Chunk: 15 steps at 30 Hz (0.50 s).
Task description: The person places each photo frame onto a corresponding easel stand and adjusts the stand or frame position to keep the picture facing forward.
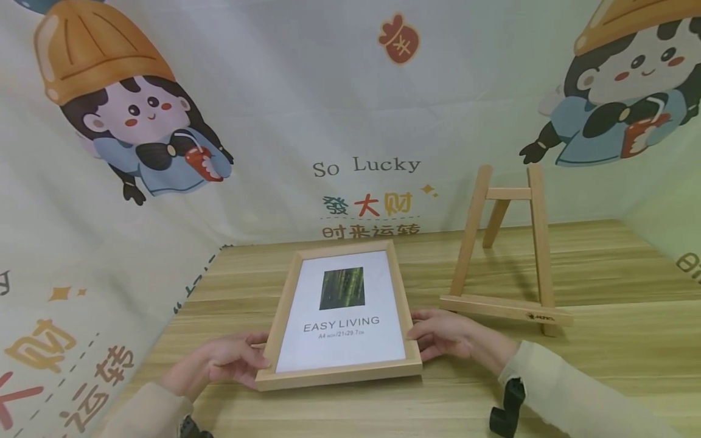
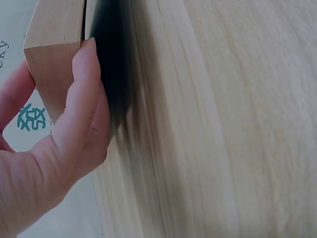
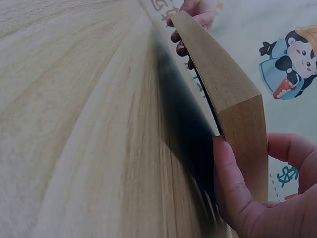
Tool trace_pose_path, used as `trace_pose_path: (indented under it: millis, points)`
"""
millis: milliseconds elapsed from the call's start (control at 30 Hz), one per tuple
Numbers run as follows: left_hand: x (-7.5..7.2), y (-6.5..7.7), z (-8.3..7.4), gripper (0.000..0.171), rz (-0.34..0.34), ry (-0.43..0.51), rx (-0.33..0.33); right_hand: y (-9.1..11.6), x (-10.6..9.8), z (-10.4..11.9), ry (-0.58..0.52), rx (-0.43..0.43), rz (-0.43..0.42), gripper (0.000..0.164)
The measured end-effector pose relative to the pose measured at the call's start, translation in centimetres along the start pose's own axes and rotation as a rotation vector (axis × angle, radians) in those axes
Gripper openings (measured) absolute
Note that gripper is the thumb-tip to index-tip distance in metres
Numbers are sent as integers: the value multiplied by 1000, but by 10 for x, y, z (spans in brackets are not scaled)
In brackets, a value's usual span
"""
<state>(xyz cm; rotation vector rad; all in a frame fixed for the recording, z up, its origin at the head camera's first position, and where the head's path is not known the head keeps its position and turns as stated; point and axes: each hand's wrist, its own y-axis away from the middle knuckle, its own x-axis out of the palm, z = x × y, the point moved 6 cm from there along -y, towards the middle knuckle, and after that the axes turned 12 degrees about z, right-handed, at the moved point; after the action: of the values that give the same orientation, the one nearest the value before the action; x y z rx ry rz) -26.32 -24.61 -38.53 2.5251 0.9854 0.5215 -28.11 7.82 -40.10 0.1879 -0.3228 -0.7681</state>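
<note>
Fingers clamp the frame from both sides, left hand facing right hand; I see it between them, just above the table, beside the easel.

The head view is softly, evenly lit — wrist views dimmer, a dark, blurry-edged shadow beside the left hand.

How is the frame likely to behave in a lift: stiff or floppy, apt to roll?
The frame is probably stiff: it looks wooden, thick-edged and straight between the left hand and right hand. It seems unlikely to roll, being flat and square-cornered.
</note>
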Motion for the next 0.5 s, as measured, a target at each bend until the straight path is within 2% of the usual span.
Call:
trace_pose_path:
  millis: [267,500]
  points:
    - [1,2,-1,84,-11,22,21,1,0,-1,14,-11,11,70]
    - [3,3,-3,86,-22,37,32,2,-1,0,10,-9,-20,73]
